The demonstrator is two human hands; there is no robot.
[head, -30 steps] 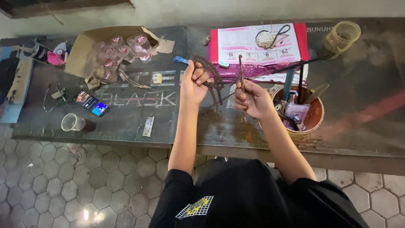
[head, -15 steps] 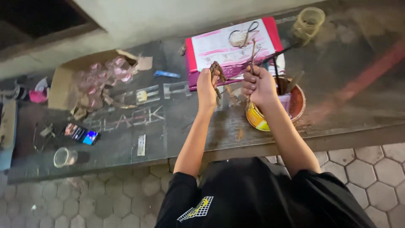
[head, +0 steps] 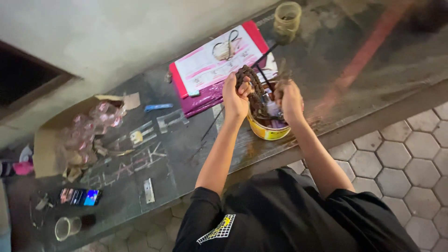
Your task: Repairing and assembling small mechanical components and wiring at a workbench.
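Nearest the person, at the front edge of the workbench, a yellow tub stands just inside the rim. Directly over it, the left hand is closed in a fist around the upper loop of a dark, greasy chain, which arches over the knuckles and hangs down into the tub. The right hand is beside it over the tub, fingers curled shut on a thin tool; the exact grip cannot be told. Dark sticks rise from the tub. Along the front edge to the left lie a phone and a clear cup. Farther back sit a pink-edged booklet and an open cardboard box; a roll of tape stands at the back edge.
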